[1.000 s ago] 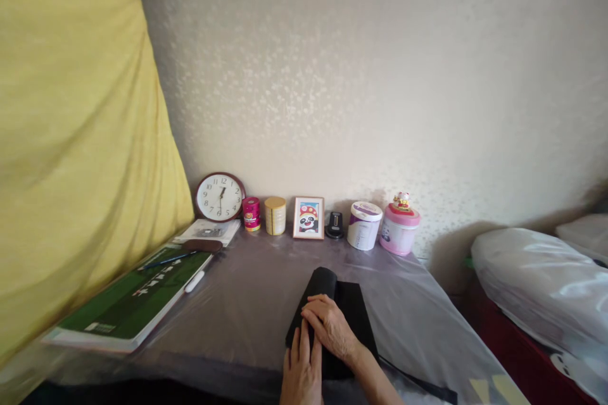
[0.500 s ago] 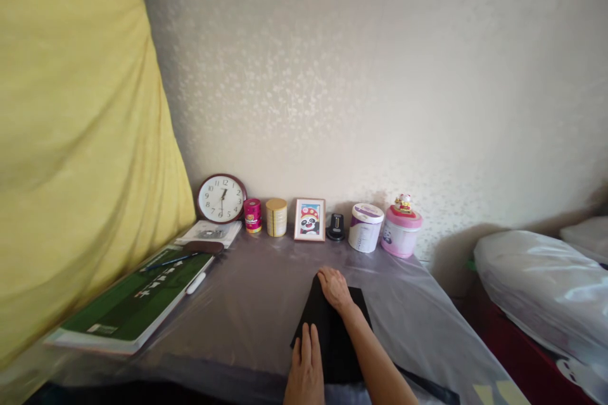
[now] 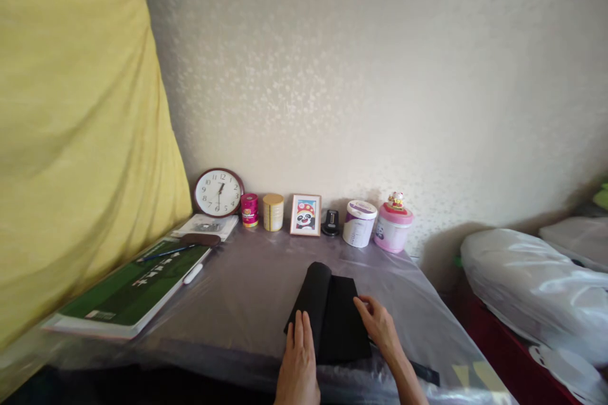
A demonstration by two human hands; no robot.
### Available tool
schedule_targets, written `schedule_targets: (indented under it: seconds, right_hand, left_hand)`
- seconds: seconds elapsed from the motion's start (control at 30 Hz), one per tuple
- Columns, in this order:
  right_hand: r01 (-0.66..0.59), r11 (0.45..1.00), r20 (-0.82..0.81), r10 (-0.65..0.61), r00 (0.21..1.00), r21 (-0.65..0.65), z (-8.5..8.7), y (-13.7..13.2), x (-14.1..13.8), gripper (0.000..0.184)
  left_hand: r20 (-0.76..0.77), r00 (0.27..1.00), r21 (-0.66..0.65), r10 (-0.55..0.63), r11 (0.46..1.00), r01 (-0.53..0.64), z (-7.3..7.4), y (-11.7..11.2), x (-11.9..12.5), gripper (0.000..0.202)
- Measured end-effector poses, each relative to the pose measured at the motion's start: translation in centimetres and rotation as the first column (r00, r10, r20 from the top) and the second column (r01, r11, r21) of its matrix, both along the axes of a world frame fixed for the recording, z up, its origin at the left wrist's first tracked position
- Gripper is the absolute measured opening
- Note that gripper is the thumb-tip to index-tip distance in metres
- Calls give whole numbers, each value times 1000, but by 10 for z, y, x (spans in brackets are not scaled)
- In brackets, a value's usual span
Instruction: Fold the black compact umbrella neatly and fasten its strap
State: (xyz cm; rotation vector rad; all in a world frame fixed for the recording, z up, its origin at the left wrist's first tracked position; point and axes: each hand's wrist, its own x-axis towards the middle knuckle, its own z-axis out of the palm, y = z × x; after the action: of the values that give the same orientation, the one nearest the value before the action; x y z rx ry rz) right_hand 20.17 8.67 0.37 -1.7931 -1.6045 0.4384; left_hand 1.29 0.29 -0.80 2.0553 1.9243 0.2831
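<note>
A folded piece of black cloth (image 3: 344, 323) lies on the table in front of me; its exact kind is unclear. Its left side bulges up in a rounded fold, while the right side is flat. My left hand (image 3: 300, 354) rests on the lower left of the fold, fingers straight and side by side. At the cloth's right edge is my right hand (image 3: 377, 323), its thumb and fingers closed on that edge. A black strip (image 3: 425, 373) extends from under my right forearm; whether it joins the cloth is hidden.
The table (image 3: 247, 304) has a clear plastic cover. At left lies a green book (image 3: 137, 285) with a pen (image 3: 166, 254) and brown case. Along the wall stand a clock (image 3: 218, 193), tins (image 3: 273, 212), a picture frame (image 3: 305, 215), and tubs (image 3: 360, 224). Plastic-wrapped bundles (image 3: 532, 285) sit right.
My right hand has moved from the cloth's top left to its right edge. The left fold now stands up rounded, and more of the right side shows. The view has shifted slightly.
</note>
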Motion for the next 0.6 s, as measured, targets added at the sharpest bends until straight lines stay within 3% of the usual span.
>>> schedule_targets:
  seconds: [0.17, 0.4, 0.5, 0.6]
  right_hand:
    - [-26, 1000, -67, 27, 997, 18, 3, -6, -15, 29]
    - [-183, 982, -307, 189, 933, 46, 22, 10, -48, 31]
    - [-171, 984, -282, 179, 943, 55, 27, 19, -69, 34]
    - [-185, 981, -134, 190, 973, 50, 34, 21, -81, 33]
  left_hand:
    - [19, 999, -38, 37, 999, -36, 11, -4, 2, 91]
    - [-5, 999, -35, 46, 998, -46, 10, -3, 3, 90]
    - [-40, 999, -21, 28, 999, -29, 6, -2, 3, 93]
    - [-44, 999, -14, 14, 1000, -15, 1, 0, 3, 99]
